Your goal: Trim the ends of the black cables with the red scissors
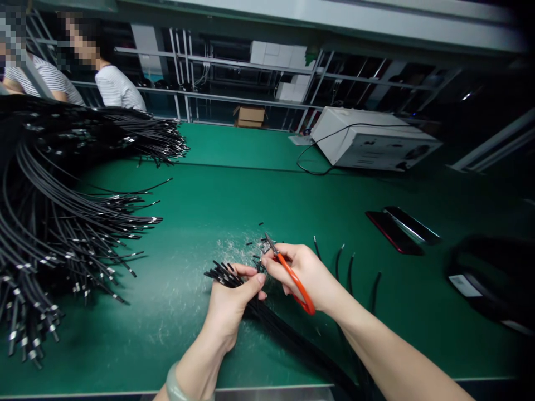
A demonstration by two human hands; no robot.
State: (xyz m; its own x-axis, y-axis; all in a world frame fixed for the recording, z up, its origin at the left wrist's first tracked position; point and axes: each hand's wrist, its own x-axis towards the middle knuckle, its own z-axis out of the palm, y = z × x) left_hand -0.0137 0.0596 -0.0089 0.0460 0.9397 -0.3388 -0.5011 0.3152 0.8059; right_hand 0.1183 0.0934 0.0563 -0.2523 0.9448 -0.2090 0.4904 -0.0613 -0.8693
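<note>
A bundle of black cables (292, 337) runs from the front edge of the green table up to my left hand (234, 295), whose fingers are wrapped round it near the cut ends. Orange-handled scissors (297, 287) rest in my right hand (303, 273), their dark blades pointing up and left. The thumb and forefinger of that hand pinch near a cable tip beside my left thumb; the tip itself is too small to make out clearly. Thin clear scraps (234, 245) and short black bits lie on the table just beyond my hands.
A large heap of black cables (50, 195) covers the left side of the green table (200, 200). Two phones (395, 231) and a dark coil (493, 278) lie right. A white machine (371, 139) stands behind. Two people (119, 86) are at the back left.
</note>
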